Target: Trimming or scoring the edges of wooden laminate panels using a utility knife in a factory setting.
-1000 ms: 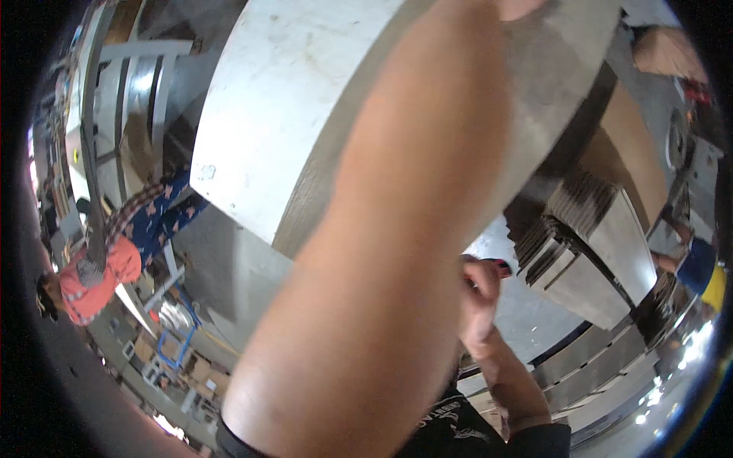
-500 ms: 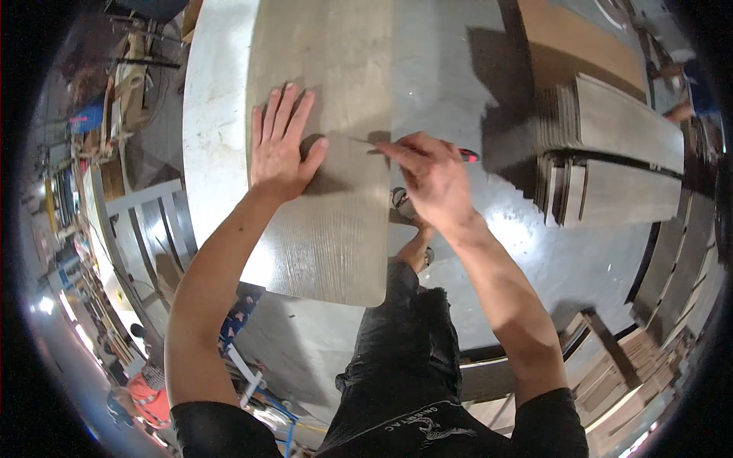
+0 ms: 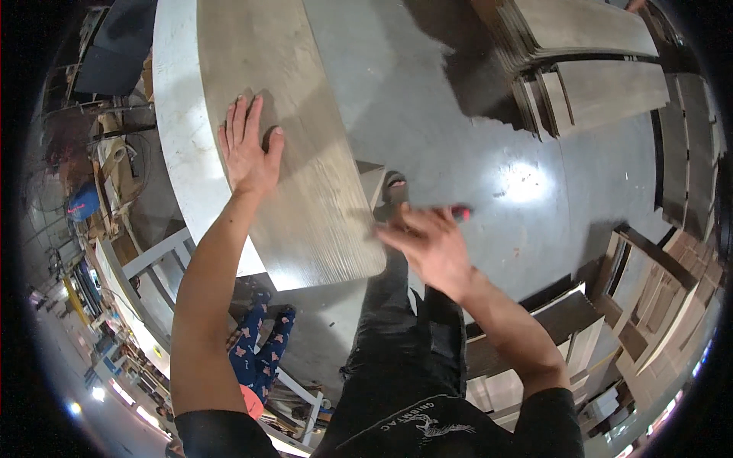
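Grey-floored workshop: on a white table (image 3: 177,130), a board (image 3: 313,221) seems mid-work, left hand (image 3: 251,166) spread flat, right hand (image 3: 431,250) gripping a red-ended tool (image 3: 462,213) beside its edge.

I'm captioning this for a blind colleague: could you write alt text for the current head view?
A person's left hand lies flat on a wood-grained board, while the blurred right hand holds a tool with a red end near the board's right edge. Stacked panels show at upper right.
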`<state>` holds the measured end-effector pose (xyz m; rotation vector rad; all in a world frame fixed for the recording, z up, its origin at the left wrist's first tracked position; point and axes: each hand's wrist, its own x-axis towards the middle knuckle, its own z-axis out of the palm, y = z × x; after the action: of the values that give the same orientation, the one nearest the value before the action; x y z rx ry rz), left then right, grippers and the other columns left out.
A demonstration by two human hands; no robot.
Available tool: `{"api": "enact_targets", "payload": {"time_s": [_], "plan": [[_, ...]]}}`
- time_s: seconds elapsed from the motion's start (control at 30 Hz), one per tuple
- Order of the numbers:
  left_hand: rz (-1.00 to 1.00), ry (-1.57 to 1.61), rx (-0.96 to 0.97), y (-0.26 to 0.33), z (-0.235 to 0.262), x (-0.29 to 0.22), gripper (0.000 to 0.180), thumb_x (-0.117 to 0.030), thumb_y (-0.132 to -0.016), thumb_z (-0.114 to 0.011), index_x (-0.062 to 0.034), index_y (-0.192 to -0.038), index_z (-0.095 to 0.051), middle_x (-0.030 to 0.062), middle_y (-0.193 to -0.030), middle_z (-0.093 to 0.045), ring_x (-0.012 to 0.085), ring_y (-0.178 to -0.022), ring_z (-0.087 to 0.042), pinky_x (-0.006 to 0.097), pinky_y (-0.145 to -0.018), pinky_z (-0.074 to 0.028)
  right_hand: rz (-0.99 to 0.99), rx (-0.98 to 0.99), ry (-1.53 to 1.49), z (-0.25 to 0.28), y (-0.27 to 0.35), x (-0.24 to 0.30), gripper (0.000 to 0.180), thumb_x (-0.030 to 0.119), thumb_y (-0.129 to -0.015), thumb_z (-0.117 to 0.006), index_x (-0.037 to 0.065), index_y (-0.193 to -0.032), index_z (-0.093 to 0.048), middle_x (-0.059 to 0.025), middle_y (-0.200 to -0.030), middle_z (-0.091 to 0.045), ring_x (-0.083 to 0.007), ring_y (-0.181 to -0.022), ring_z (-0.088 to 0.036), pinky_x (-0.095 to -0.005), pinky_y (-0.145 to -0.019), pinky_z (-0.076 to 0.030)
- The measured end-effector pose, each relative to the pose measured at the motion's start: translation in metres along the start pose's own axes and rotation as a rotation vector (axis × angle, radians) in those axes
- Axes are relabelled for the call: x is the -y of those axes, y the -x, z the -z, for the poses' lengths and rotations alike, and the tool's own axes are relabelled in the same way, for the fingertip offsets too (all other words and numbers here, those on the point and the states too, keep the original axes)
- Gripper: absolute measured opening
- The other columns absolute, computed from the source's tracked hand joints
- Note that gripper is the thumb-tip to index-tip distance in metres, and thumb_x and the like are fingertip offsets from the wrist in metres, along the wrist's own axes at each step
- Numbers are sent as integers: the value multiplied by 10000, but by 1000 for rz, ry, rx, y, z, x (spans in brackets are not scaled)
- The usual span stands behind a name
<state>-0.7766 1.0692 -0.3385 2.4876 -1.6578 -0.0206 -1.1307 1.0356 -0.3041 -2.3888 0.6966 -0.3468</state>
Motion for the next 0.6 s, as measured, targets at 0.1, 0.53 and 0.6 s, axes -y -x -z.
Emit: {"api": "enact_targets", "payload": {"time_s": [0.1,0.53,0.6], "plan": [[-26,28,-36,-4,-7,-3,637,-346,-981,-574,-196,-1569,-381,93,-1647,-309,319,-1533,-241,531,-1248,-140,53,-125,89,-29,-29,-17,452,103,-851,-674,309,-1252,-694,16,-985,-593,-168,-954,-630,-361,-901,-478],[-226,62,-19,9,-2,2,636,-327,-976,-581,-180,-1563,-387,82,-1645,-320,290,-1540,-224,505,-1259,-86,-442,-176,-49,-56,100,48,508,41,-767,-698,202,-1249,-712,-28,-1034,-694,-235,-922,-661,-397,-869,-476],[-236,24,-8,10,-1,2,630,-327,-968,-585,-195,-1556,-400,55,-1641,-333,274,-1540,-228,508,-1261,-81,-473,-269,-10,-62,80,58,501,18,-768,-684,194,-1236,-719,-28,-1043,-700,-234,-922,-662,-387,-848,-472]]}}
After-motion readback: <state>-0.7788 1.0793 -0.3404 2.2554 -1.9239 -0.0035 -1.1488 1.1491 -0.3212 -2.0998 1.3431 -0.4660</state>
